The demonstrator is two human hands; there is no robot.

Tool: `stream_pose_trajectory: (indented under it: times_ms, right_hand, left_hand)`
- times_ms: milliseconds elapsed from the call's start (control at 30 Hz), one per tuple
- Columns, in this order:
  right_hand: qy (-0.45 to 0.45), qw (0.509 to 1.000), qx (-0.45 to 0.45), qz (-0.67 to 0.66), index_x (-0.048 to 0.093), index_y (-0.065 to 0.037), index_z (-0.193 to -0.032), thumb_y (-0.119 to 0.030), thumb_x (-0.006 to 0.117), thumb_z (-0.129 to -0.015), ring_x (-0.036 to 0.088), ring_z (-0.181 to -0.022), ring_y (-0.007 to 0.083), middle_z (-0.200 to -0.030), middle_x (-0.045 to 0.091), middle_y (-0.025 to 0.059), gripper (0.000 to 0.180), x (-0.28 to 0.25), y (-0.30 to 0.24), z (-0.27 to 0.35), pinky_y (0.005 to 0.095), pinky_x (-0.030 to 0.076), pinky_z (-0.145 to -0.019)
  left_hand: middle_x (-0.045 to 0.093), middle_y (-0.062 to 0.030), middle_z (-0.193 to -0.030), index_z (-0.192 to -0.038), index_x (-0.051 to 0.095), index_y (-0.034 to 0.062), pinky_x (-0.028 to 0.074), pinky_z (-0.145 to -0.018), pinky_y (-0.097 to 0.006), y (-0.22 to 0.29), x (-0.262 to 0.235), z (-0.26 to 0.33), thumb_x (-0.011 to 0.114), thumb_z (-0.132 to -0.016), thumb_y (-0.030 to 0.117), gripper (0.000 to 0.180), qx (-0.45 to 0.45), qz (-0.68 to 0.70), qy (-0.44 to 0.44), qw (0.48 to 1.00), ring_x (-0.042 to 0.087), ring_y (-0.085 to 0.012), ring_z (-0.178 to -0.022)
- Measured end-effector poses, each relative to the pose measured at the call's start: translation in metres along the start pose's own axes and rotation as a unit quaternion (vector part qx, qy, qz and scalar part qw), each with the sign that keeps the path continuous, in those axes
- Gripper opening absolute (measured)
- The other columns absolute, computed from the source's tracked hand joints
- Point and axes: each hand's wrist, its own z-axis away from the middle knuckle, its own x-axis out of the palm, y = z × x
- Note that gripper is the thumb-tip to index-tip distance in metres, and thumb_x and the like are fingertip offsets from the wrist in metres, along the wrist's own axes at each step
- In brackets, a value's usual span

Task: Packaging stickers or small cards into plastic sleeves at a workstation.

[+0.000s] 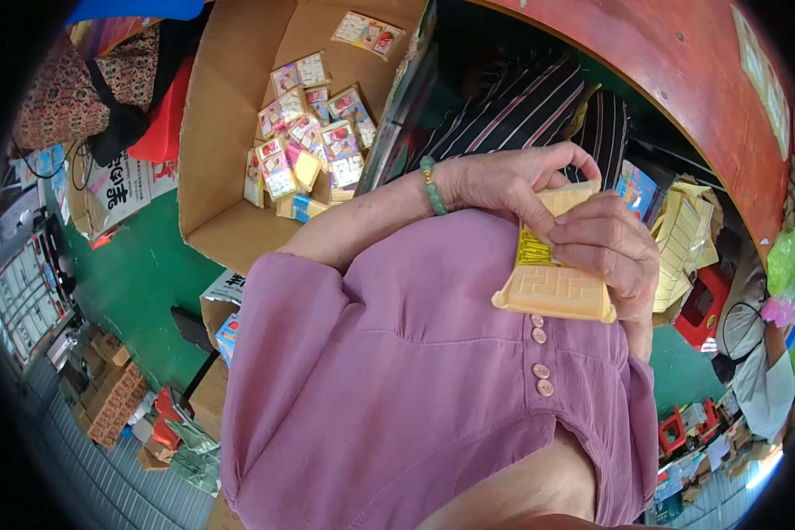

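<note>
You're gripping the yellow tray (pixel 554 287) close to your chest. Right hand (pixel 611 249) is clamping its right edge so it's staying flat; left hand (pixel 503 181) is pinching at the top, fingertips working the insert. Cardboard box (pixel 230 132) of packed cards (pixel 314 132) is sitting just beyond.

The floor (pixel 137 283) is green. A big brown cardboard box (pixel 230 132) sits on it, with small colourful packs (pixel 314 141) inside. To the right of the box curves a red surface (pixel 671 97). Small boxes (pixel 106 397) pile up below the box, far off.
</note>
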Motion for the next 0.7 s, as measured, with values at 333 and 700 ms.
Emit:
stream_pose_trajectory:
  times_ms: [333,700]
  right_hand:
    - [-0.012,0.998,-0.055,-0.006,0.065,-0.001,-0.079,-0.018,0.068,-0.055,0.062,-0.079,0.0259,-0.087,0.065,0.0084,0.030,-0.008,0.000,-0.018,0.0349,0.049,-0.068]
    - [-0.027,0.995,-0.095,-0.023,0.054,-0.003,-0.117,0.000,0.065,-0.064,0.051,-0.113,0.0289,-0.119,0.055,0.0118,0.054,0.011,0.009,-0.051,0.0405,0.041,-0.094]
  left_hand:
    - [0.058,-0.0096,-0.107,-0.127,0.037,-0.0010,0.044,-0.086,-0.026,0.014,0.015,0.018,0.074,-0.074,0.011,0.066,0.050,-0.092,0.062,0.993,0.055,-0.0130,-0.100]
    - [0.053,-0.0081,-0.112,-0.124,0.043,-0.0013,0.042,-0.090,-0.024,0.031,0.020,0.055,0.065,-0.079,0.024,0.056,0.138,-0.209,0.308,0.918,0.054,-0.0136,-0.104]
